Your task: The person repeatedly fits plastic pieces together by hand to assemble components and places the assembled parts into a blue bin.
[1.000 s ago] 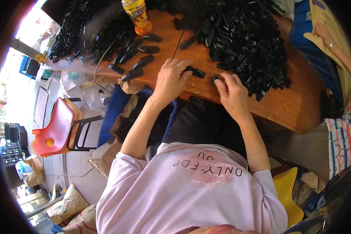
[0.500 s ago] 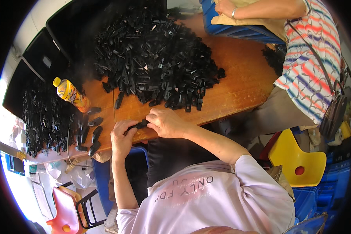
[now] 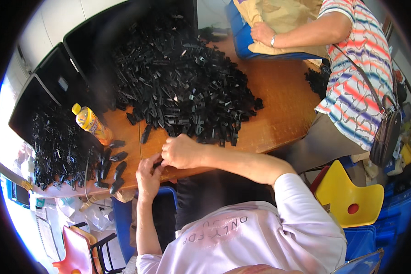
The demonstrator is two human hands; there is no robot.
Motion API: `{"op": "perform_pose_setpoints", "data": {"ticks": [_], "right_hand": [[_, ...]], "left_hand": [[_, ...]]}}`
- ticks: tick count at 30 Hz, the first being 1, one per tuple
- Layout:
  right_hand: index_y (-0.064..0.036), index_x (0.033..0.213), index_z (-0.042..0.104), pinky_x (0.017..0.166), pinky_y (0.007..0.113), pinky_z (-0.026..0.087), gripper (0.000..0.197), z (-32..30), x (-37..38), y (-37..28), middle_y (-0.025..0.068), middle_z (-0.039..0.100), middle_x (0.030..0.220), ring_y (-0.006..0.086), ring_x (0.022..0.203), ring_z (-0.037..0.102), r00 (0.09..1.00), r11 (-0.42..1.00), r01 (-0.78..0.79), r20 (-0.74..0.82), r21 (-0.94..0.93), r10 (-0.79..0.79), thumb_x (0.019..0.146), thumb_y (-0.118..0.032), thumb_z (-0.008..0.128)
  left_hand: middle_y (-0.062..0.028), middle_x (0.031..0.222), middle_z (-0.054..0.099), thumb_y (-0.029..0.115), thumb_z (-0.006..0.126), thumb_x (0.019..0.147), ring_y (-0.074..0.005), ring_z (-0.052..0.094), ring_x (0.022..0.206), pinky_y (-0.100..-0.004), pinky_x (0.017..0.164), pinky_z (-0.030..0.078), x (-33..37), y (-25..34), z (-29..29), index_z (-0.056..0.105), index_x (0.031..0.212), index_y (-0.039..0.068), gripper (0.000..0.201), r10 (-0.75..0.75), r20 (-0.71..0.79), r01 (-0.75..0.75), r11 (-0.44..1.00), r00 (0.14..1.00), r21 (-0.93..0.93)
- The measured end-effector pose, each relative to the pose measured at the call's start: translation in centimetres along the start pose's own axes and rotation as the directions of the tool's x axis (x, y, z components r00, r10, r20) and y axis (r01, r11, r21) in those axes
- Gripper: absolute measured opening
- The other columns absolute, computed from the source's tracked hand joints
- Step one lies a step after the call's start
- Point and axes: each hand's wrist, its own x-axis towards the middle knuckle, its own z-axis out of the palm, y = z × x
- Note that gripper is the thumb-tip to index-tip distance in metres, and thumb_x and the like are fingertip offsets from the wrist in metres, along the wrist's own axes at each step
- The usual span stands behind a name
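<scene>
At the table's front edge my two hands meet around a small black plastic part [image 3: 157,164], mostly covered by my fingers. My left hand [image 3: 147,176] pinches it between thumb and fingers. My right hand [image 3: 180,153] is closed against its right end, the knuckles facing up. A large pile of black plastic parts [image 3: 187,91] rises on the wooden table [image 3: 278,118] just beyond my hands. Left of my hands lie several separate longer black parts [image 3: 118,171] near the edge.
A yellow-capped drink bottle [image 3: 92,124] stands left, beside another heap of small black parts [image 3: 61,150]. At the far right a person in a striped shirt [image 3: 351,82] handles brown sacking [image 3: 292,27] over a blue crate [image 3: 242,36]. A yellow chair [image 3: 351,196] stands right.
My right hand has closed in toward my left, covering more of the black part. The co-worker's hand has shifted on the sacking. The whole view has moved slightly.
</scene>
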Motion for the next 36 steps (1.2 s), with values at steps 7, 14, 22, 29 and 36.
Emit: {"op": "perform_pose_setpoints", "data": {"ticks": [7, 14, 22, 29, 36], "right_hand": [[-0.0003, 0.109, 0.063, 0.088, 0.053, 0.052, 0.032, -20.9, 4.0, 16.8, 0.0174, 0.062, 0.103, 0.0410, 0.102, 0.061, 0.688, 0.834, -0.435, -0.723, -0.339, 0.066, 0.089, -0.020, 0.079], [0.0070, 0.124, 0.065, 0.094, 0.053, 0.056, 0.054, -32.9, 2.5, 29.5, 0.0294, 0.069, 0.122, 0.0461, 0.114, 0.069, 0.494, 0.406, -0.856, -0.737, -0.320, 0.461, 0.096, -0.037, 0.078], [0.0076, 0.133, 0.064, 0.097, 0.051, 0.057, 0.061, -33.3, 4.3, 36.3, 0.0308, 0.070, 0.126, 0.0466, 0.119, 0.069, 0.428, 0.374, -0.902, -0.566, -0.217, 0.705, 0.097, -0.040, 0.077], [0.0044, 0.140, 0.061, 0.107, 0.047, 0.053, 0.064, -31.7, 6.3, 40.4, 0.0256, 0.062, 0.139, 0.0404, 0.133, 0.061, 0.402, 0.356, -0.910, -0.670, -0.215, 0.624, 0.097, -0.039, 0.079], [-0.0127, 0.174, 0.007, 0.130, 0.044, 0.033, 0.106, -32.7, 4.4, 49.2, 0.0304, 0.019, 0.176, 0.0455, 0.162, 0.024, 0.341, 0.535, -0.845, -0.746, 0.024, 0.572, 0.096, -0.030, 0.076]], "left_hand": [[-0.0147, 0.110, 0.075, -0.007, 0.076, 0.082, -0.0256, 0.073, 0.097, -0.0350, 0.083, 0.056, -0.8, 0.6, -1.2, 0.074, 0.123, 0.002, 0.043, 0.089, -0.031, -0.090, 0.996, 0.996, -0.009], [-0.0118, 0.103, 0.078, -0.003, 0.079, 0.079, -0.0338, 0.071, 0.097, -0.0418, 0.087, 0.056, -1.0, 2.2, -1.3, 0.075, 0.115, 0.004, 0.037, 0.090, 0.010, -0.090, 0.994, 0.996, 0.059], [-0.0116, 0.101, 0.078, -0.003, 0.079, 0.079, -0.0350, 0.071, 0.093, -0.0436, 0.084, 0.056, -0.7, 2.8, -1.6, 0.073, 0.113, 0.006, 0.036, 0.094, 0.025, -0.096, 0.993, 0.995, 0.065], [-0.0127, 0.100, 0.078, 0.000, 0.081, 0.078, -0.0364, 0.071, 0.091, -0.0452, 0.083, 0.055, -0.3, 2.4, -1.6, 0.071, 0.114, 0.006, 0.038, 0.123, 0.056, -0.127, 0.988, 0.991, 0.087], [-0.0126, 0.099, 0.078, 0.000, 0.081, 0.080, -0.0369, 0.071, 0.089, -0.0455, 0.083, 0.055, 0.2, 2.3, -1.1, 0.070, 0.113, 0.006, 0.035, 0.137, 0.065, -0.141, 0.988, 0.989, 0.059]]}}
